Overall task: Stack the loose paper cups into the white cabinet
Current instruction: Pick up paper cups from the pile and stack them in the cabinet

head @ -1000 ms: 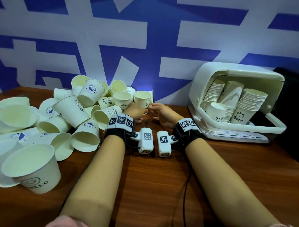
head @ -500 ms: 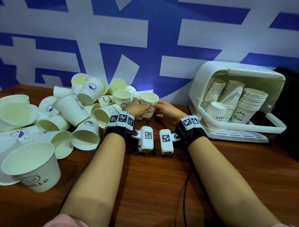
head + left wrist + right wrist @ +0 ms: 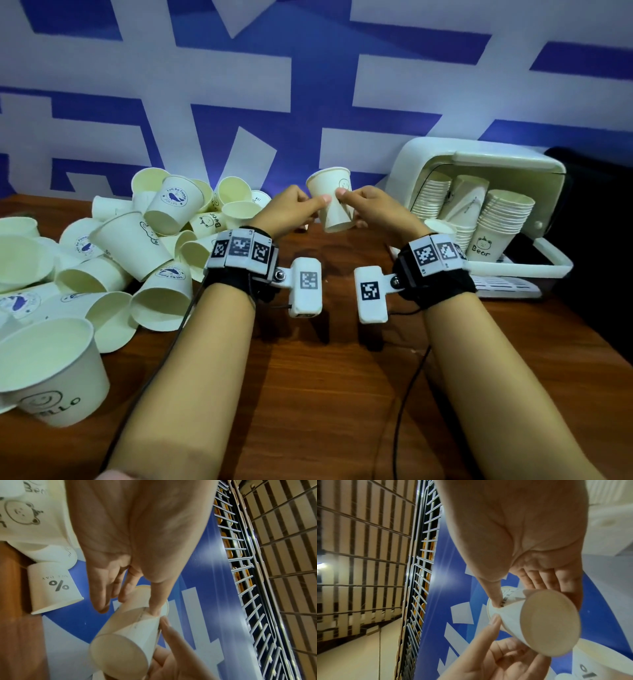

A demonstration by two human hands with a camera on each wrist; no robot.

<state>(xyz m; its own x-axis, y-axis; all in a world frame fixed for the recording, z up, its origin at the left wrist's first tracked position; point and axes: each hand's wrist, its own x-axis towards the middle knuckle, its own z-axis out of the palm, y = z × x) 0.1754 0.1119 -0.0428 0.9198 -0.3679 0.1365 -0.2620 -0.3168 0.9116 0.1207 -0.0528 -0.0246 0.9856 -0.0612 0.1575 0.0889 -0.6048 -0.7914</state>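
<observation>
A white paper cup (image 3: 334,202) is held upright above the table between both hands. My left hand (image 3: 296,209) pinches its left side with thumb and fingers. From the right, my right hand (image 3: 368,205) pinches its wall the same way. The wrist views show the cup's base (image 3: 120,654) (image 3: 551,622) and the thumbs of both hands on its wall. A heap of loose paper cups (image 3: 137,240) lies on the table at the left. The white cabinet (image 3: 479,164) stands open at the right, with stacks of cups (image 3: 503,219) inside.
The wooden table (image 3: 325,394) has bare room in front of my arms. A large cup marked HELLO (image 3: 51,373) stands at the near left. A blue and white wall (image 3: 308,85) runs behind. A dark object (image 3: 603,240) sits right of the cabinet.
The cup has been lifted from the edge of the heap and raised between both hands, slightly toward the right. Both hands have risen off the table with it.
</observation>
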